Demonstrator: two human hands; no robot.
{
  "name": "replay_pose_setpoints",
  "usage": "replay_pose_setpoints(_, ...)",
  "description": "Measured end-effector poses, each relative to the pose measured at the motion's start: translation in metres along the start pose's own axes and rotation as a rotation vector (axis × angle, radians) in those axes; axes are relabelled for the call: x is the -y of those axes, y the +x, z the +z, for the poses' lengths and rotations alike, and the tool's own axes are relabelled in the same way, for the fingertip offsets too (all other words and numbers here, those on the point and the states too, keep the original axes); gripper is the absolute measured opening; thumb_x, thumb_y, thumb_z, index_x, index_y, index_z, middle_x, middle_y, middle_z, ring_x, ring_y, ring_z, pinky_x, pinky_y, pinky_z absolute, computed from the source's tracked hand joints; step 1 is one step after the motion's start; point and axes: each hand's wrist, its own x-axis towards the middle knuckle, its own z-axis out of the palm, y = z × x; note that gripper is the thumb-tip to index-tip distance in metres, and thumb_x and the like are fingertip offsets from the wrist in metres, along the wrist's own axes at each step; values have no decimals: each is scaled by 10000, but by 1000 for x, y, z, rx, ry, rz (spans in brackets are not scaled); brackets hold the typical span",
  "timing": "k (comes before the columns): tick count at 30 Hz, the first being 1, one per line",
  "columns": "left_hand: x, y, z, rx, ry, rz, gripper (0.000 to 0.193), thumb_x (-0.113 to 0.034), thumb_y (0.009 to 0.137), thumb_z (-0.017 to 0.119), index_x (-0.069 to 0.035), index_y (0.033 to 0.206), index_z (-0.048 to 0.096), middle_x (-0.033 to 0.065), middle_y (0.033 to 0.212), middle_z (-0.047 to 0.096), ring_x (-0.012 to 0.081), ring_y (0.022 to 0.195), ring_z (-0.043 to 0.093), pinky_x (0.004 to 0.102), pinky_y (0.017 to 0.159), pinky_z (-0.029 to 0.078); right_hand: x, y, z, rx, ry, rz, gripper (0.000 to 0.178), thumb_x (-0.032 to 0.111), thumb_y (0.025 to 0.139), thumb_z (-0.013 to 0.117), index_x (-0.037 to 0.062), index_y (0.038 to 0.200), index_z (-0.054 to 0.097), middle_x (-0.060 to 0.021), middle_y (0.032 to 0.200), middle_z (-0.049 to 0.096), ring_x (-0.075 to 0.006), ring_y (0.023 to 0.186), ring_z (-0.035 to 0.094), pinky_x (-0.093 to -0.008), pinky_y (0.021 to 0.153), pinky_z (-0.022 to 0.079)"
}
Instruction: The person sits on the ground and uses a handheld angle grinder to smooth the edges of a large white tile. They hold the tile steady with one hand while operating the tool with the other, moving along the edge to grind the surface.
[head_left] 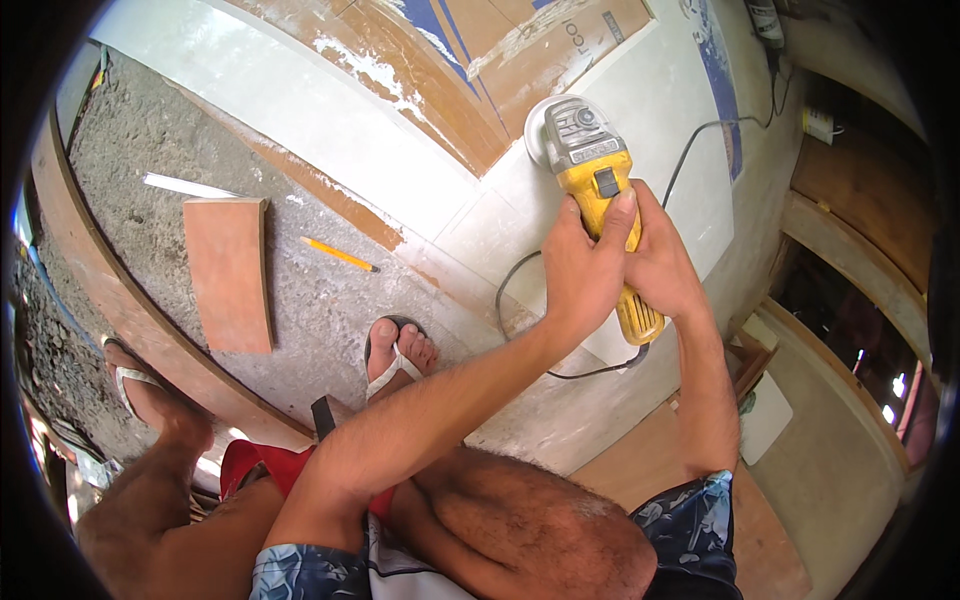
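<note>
The left hand (586, 262) and right hand (662, 262) grip a yellow angle grinder (592, 172), its disc (536, 130) over a white panel (668, 105). To the left, a pencil (338, 253) (dark tip (375, 268) pointing right) lies near a brown board (228, 275).

There are two hands (583, 268) (662, 262), one grinder (594, 168), one pencil (338, 253), two sandals (136, 376) (386, 377).

Dark blue short sleeves (688, 530) with a pale leafy print are worn with white-strapped sandals (402, 364).
</note>
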Motion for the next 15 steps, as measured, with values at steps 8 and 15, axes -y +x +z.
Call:
replay_pose_setpoints(8, -18, 25, 17, 67, 111, 26, 607, -515, 1079, 739, 64, 1250, 679, 170, 1082, 772, 201, 971, 731, 379, 867, 585, 4, 16, -18, -111, -9, -47, 540, 177, 861, 772, 2, 1331, 571, -170, 1154, 713, -261, 1066, 700, -410, 960, 569)
replay_pose_setpoints(15, -19, -12, -5, 120, 125, 61, 527, -425, 1079, 768, 48, 1291, 673, 143, 1111, 790, 178, 984, 739, 363, 887, 589, -6, -23, 16, -188, 102, -133, 534, 127, 894, 811, 22, 1354, 562, -128, 1189, 715, -239, 1094, 689, -401, 989, 557)
